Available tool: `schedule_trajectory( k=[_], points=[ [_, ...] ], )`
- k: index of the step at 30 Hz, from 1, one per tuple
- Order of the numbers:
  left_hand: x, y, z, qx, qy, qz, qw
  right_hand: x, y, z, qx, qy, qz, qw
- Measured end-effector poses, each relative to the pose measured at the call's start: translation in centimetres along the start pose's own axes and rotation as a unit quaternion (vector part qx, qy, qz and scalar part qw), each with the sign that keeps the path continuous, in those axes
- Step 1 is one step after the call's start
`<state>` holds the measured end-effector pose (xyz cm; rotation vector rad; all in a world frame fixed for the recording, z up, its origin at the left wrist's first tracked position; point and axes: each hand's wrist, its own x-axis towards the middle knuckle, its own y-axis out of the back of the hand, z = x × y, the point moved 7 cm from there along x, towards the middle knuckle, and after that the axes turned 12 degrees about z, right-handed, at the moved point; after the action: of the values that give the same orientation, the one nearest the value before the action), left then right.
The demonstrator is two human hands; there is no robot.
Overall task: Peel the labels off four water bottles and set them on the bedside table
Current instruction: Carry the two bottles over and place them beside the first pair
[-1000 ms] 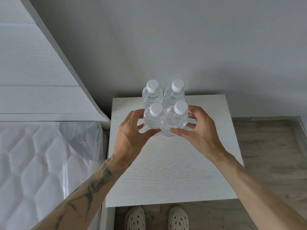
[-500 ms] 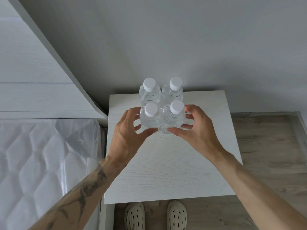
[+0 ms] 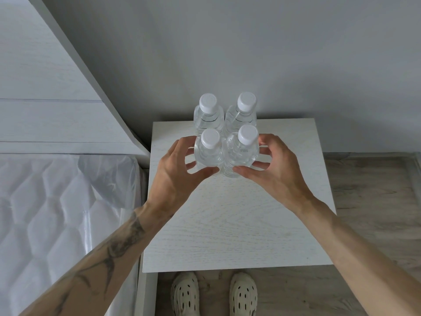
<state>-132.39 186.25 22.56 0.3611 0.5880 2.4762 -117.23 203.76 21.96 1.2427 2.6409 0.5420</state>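
Observation:
Four clear, label-free water bottles with white caps stand upright in a tight square at the back of the white bedside table [image 3: 239, 224]. The far-left bottle [image 3: 208, 115] and far-right bottle [image 3: 242, 116] stand free by the wall. My left hand [image 3: 177, 176] wraps the near-left bottle [image 3: 208, 153], with the thumb on its front. My right hand [image 3: 275, 172] wraps the near-right bottle [image 3: 242, 153], thumb in front and fingers on its right side. Both near bottles rest on the table.
A plastic-wrapped mattress [image 3: 57, 213] and white headboard [image 3: 45, 87] lie left of the table. A grey wall [image 3: 250, 53] rises just behind the bottles. Wooden floor [image 3: 376, 201] is to the right, and my two white clogs [image 3: 214, 293] stand below the table's front edge.
Only the view has shifted a little. Both hands stay around the two near bottles in the same pose.

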Motion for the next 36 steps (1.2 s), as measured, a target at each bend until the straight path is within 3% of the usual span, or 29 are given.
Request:
schedule_trajectory(
  k=[36],
  points=[
    [0.23,0.82,0.03,0.071,-0.016,-0.052,0.996,-0.18,0.12,-0.27,-0.014,-0.006,-0.013,1.000]
  ],
)
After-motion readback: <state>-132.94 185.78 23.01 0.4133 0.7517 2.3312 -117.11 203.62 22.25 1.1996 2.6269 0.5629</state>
